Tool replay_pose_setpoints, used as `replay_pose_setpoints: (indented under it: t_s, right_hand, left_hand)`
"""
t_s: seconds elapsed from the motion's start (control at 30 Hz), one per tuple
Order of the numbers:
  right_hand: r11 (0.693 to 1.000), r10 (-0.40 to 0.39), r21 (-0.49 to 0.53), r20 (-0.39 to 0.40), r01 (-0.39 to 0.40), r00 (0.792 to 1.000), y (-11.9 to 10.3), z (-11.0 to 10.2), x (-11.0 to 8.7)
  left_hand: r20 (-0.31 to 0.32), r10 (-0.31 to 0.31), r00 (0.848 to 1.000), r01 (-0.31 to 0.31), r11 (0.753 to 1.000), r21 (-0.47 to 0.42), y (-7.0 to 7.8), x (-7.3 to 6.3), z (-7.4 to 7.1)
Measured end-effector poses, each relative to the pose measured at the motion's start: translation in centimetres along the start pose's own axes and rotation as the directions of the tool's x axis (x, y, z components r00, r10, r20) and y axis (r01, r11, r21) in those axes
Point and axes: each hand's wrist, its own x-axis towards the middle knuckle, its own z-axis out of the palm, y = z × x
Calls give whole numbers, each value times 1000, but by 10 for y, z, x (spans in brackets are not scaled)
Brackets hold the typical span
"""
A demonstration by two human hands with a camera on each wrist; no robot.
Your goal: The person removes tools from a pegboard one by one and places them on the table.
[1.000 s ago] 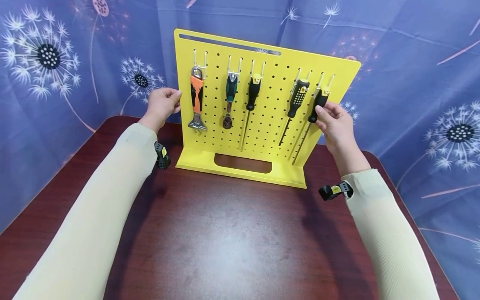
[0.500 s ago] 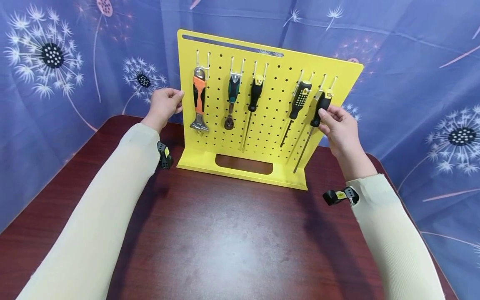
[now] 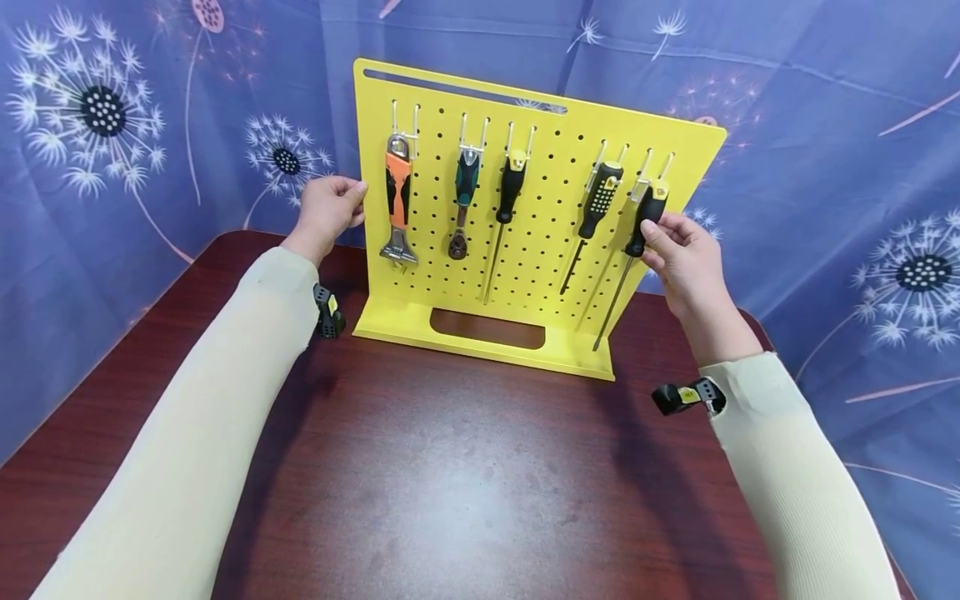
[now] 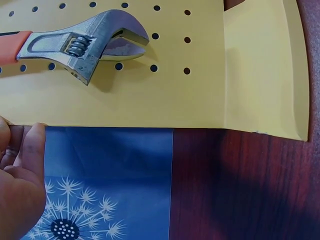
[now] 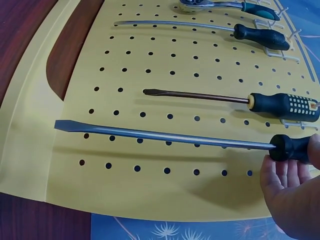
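My right hand (image 3: pixel 686 254) grips the black handle of a long flathead screwdriver (image 3: pixel 651 208) at the board's right end. The right wrist view shows the shaft of this screwdriver (image 5: pixel 170 136) running across the board, a little off its surface, with a shadow below. Its yellow butt is close by the white hook (image 3: pixel 643 171). At the opposite side, my left hand (image 3: pixel 330 208) pinches the left edge of the yellow pegboard (image 3: pixel 540 250). Nearest to that hand hangs an adjustable wrench (image 3: pixel 398 192) with an orange and black handle; its metal jaws show in the left wrist view.
A green-handled ratchet (image 3: pixel 467 179), a black and yellow screwdriver (image 3: pixel 510 187) and a screwdriver with a dotted grip (image 3: pixel 600 200) hang from hooks between the hands. The board stands on a dark red wooden table (image 3: pixel 450 467), before a blue dandelion-print curtain (image 3: pixel 465 33).
My right hand has drawn the screwdriver outward from the board and slightly right and down; its tip now shows lower, over the board's foot. The left hand keeps its hold on the edge.
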Motion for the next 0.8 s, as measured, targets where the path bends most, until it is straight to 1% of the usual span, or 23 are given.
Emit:
replay_pose_setpoints:
  t_s: [0.13,0.43,0.57,0.8]
  right_hand:
    - [1000,-5,-8,7,5,1000,0,0,-2]
    - [1000,6,-1,32,-6,999,-5,1,-10]
    - [1000,13,2,40,-13,999,-7,2,-11]
    - [1000,13,20,46,-14,999,-9,1,-15]
  left_hand:
    - [2,-12,1000,12,1000,-2,0,0,0]
    - [9,4,1000,-4,1000,-1,0,0,-1]
    - [7,1,1000,-1,1000,-14,0,-1,-1]
    - [9,1,1000,-1,1000,-11,1,0,-1]
